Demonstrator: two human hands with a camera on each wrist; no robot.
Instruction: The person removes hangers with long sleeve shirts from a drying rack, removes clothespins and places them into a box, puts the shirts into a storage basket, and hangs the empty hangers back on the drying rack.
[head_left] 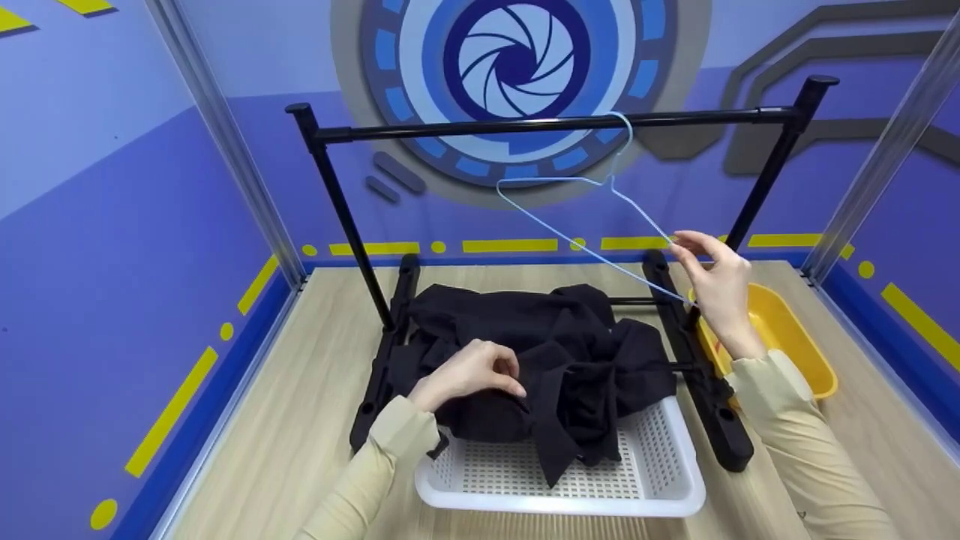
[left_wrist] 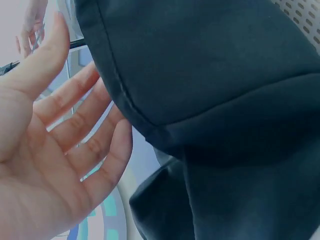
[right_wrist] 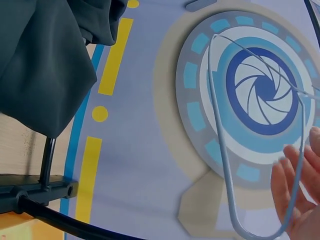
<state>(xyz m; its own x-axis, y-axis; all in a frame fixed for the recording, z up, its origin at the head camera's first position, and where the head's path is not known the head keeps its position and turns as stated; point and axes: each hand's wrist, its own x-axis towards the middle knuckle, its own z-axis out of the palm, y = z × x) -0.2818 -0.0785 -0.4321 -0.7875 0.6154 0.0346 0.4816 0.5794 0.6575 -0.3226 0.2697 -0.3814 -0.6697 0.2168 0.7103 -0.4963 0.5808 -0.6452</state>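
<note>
A light blue wire clothes hanger (head_left: 551,223) hangs by its hook from a black rail. My right hand (head_left: 718,281) pinches the hanger's near shoulder between thumb and fingertips; its thumb is partly cut off at the edge of the right wrist view. Below the rail lies a rumpled black garment (head_left: 517,322), heaped over a white basket. My left hand (head_left: 469,371) is at the garment's near left side, fingers loosely bent. In the left wrist view its spread fingers (left_wrist: 82,120) lie along the hem of the cloth (left_wrist: 210,55), without gripping it.
The black garment rack (head_left: 480,129) stands on the wooden table (head_left: 300,420), feet on both sides of the garment. The white perforated basket (head_left: 559,504) is in front. A yellow bin (head_left: 795,337) sits beyond the right foot. Blue and purple panels (head_left: 150,195) enclose the table.
</note>
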